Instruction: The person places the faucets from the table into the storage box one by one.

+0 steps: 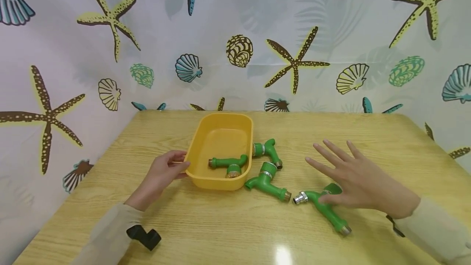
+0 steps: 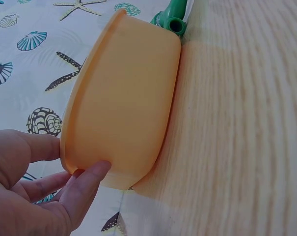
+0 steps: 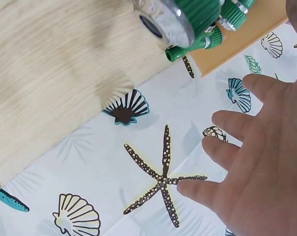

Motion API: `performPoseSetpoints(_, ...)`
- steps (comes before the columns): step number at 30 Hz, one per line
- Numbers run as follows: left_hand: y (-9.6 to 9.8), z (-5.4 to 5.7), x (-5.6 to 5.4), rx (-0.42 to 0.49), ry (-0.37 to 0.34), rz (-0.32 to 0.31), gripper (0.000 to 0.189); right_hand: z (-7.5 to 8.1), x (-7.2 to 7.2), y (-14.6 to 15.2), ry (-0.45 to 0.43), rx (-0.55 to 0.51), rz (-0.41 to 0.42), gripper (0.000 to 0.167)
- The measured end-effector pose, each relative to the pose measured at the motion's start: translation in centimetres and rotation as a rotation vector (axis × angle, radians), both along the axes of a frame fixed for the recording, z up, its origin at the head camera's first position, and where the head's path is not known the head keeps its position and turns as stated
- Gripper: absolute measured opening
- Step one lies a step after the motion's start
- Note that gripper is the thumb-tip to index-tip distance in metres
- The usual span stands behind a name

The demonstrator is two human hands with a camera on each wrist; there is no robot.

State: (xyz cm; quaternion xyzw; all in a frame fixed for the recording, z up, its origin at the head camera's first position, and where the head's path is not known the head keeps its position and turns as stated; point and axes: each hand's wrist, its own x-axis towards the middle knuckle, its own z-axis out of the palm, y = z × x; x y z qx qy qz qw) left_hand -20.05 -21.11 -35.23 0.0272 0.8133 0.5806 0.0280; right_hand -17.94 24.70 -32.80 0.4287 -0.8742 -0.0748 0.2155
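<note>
In the head view my left hand [image 1: 164, 173] holds the near left corner of a yellow plastic tray [image 1: 220, 184], thumb and fingers bent against its side. The left wrist view shows fingertips on the tray's outer wall [image 2: 123, 98]. Inside the tray lies a green tap [image 1: 224, 162]. My right hand [image 1: 362, 181] is spread, palm down, above another green tap [image 1: 327, 212] with a silver nozzle, and covers part of it. Nothing is held in that hand; whether the thumb touches the tap I cannot tell.
Right of the tray lie two more green taps, one farther back [image 1: 270, 150] and one nearer [image 1: 270, 185]. All rest on a wood-grain table [image 1: 220, 228]. A white curtain [image 1: 220, 89] with shell and starfish prints stands behind the table and along its sides.
</note>
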Motion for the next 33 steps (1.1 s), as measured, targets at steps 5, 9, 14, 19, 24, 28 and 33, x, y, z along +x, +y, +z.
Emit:
performPoseSetpoints(5, 0.0, 0.0, 0.1, -0.001, -0.001, -0.001, 0.043, -0.9, 1.1, -0.7, -0.061, 0.006, 0.018, 0.085)
performPoseSetpoints(9, 0.0, 0.1, 0.2, -0.011, 0.007, -0.007, 0.043, -1.6, 1.7, -1.0, -0.105, 0.017, 0.017, 0.084)
performPoseSetpoints(14, 0.0, 0.1, 0.1, -0.011, 0.002, -0.008, 0.043, -2.3, 2.3, -1.2, -0.118, 0.030, 0.033, 0.084)
performPoseSetpoints(19, 0.0, 0.1, 0.1, 0.004, -0.009, -0.001, 0.043, -2.4, 2.8, -1.4, -0.186, 0.032, 0.061, 0.079)
performPoseSetpoints(24, -0.1, 0.1, 0.0, 0.002, -0.015, -0.002, 0.044, -2.0, 3.2, -1.6, -0.341, 0.070, 0.014, 0.068)
performPoseSetpoints(28, -0.1, 0.1, 0.0, 0.002, -0.015, -0.012, 0.045, -1.9, 3.4, -1.8, -0.387, 0.094, -0.016, 0.064)
performPoseSetpoints(33, -0.1, 0.1, -0.1, -0.007, -0.016, -0.009, 0.044, -2.0, 3.5, -2.1, -0.365, 0.107, -0.024, 0.066)
